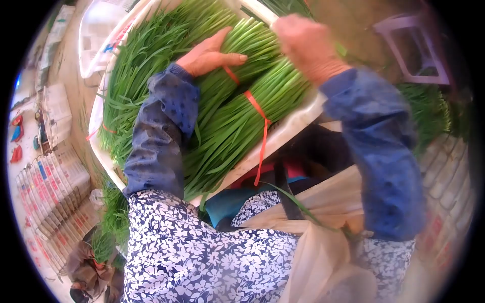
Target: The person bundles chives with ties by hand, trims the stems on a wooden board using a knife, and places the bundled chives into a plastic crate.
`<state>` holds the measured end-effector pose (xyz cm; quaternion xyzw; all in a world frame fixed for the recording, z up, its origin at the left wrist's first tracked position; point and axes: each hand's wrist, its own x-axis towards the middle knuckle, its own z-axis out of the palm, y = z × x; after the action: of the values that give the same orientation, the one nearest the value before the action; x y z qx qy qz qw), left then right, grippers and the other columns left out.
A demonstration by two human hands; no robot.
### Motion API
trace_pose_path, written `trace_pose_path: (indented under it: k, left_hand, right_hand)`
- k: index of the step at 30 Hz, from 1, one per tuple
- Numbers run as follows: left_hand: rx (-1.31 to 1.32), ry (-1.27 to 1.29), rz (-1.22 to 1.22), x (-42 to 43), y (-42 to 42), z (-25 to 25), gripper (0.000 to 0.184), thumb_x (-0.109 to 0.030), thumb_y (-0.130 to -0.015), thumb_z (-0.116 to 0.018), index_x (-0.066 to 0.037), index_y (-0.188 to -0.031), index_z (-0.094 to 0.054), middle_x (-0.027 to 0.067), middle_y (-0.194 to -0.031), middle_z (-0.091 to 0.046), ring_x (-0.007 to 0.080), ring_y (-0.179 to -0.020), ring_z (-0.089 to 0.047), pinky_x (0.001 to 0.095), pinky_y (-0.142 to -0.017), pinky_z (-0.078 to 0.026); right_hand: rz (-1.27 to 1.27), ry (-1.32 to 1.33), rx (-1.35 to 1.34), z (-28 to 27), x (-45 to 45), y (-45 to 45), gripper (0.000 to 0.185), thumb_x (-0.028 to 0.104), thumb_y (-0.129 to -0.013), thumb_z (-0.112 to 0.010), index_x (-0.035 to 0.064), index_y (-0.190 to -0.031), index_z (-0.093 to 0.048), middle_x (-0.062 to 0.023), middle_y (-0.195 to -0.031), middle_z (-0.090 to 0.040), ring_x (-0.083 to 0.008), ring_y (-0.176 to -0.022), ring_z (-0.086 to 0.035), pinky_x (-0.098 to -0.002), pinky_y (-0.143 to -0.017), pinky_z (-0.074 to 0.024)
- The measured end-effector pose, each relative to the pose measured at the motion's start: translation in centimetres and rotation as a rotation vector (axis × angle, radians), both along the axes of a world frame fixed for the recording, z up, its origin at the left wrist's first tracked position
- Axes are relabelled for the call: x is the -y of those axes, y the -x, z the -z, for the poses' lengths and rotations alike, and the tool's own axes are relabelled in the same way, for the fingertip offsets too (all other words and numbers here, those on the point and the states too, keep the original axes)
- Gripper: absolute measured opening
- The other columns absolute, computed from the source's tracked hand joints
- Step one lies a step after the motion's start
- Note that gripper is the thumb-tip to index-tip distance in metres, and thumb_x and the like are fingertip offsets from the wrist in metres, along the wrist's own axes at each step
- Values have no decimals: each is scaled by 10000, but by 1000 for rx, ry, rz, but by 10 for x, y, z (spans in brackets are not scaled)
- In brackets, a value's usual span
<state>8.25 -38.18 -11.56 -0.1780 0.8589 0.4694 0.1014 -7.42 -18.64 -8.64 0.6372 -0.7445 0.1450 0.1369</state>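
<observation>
My left hand [212, 56] lies spread on bundled garlic chives [257, 43], its thumb and fingers apart across the pale stems. My right hand [305, 48] is closed in a fist over the stem ends, beside the box's right rim. It is blurred, and whatever it may hold cannot be made out. Closer to me lies another chive bundle [237, 126], tied with a red band [257, 108] whose loose tail hangs over the near edge. More loose-looking leaves [146, 65] fill the left part of the white box [288, 129].
A pale purple stool [439, 76] stands at upper right, with more greens [424, 113] beneath it. Printed cartons or stacked panels [53, 182] are on the left, near other greens [113, 217]. A tan cloth [323, 252] covers part of my lap.
</observation>
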Motion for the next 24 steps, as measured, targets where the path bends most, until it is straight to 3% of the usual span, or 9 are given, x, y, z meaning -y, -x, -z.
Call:
trace_pose_path:
  k: [2,4,6,8,9,13,16,20,24]
  left_hand:
    - [-4,27,14,4,0,0,882,-318,-836,-737,41,-1480,-254,181,-1400,-461,224,-1290,-430,312,-1068,-356]
    - [20,-82,8,5,1,-3,1041,-462,-765,-743,96,-1467,-215,307,-1482,-322,353,-1398,-315,363,-1146,-253]
    - [38,19,18,-2,1,-13,1041,-462,-755,-751,83,-1470,-226,301,-1472,-334,351,-1389,-330,380,-1146,-260]
    - [-327,411,-2,-22,-1,-14,968,-345,-741,-789,-18,-1488,-267,205,-1418,-439,315,-1337,-392,402,-1122,-310]
    - [-502,518,21,-27,3,-23,821,-332,-679,-806,-68,-1373,-456,182,-1411,-446,357,-1330,-388,445,-1099,-321]
    - [-562,862,326,-59,7,-47,399,-230,-637,-805,-94,-967,-626,106,-1358,-501,336,-1268,-446,446,-1010,-360]
    - [-475,828,322,-53,1,-32,315,-175,-662,-779,-92,-921,-621,94,-1328,-517,335,-1266,-448,451,-1015,-353]
    - [-641,794,17,-70,-17,-57,221,-56,-683,-764,-66,-843,-611,124,-1142,-604,338,-1034,-576,403,-795,-486]
    - [-537,880,34,-83,-56,-58,170,-114,-687,-753,-113,-751,-595,33,-794,-579,231,-732,-592,369,-610,-467]
  right_hand:
    - [187,12,75,-20,-11,41,118,74,-784,-580,62,-901,-566,-84,-872,-612,-313,-798,-623,-422,-663,-516]
    - [418,159,372,-53,-33,71,197,154,-691,-709,69,-827,-595,-118,-899,-656,-340,-819,-632,-370,-703,-522]
    - [395,7,-131,-44,-81,125,239,71,-789,-571,61,-1025,-609,-134,-975,-641,-353,-905,-623,-431,-768,-514]
    - [394,35,-148,-20,-138,155,232,58,-778,-559,57,-1003,-617,-149,-956,-647,-355,-900,-630,-429,-770,-518]
    - [392,56,-160,-8,-156,156,227,45,-768,-548,52,-981,-625,-164,-938,-654,-357,-894,-637,-427,-772,-521]
    - [476,-54,127,-7,-183,108,280,52,-786,-538,58,-1048,-637,-180,-1032,-649,-384,-949,-614,-434,-819,-501]
    - [316,81,359,-22,-154,61,291,56,-794,-546,47,-1071,-636,-177,-1033,-644,-377,-936,-621,-430,-794,-506]
    - [27,245,507,-33,-87,5,189,35,-813,-552,39,-983,-632,-158,-932,-619,-357,-858,-629,-422,-721,-516]
    - [-77,88,392,-12,-31,-32,161,52,-777,-596,37,-932,-638,-149,-938,-621,-324,-828,-642,-388,-707,-536]
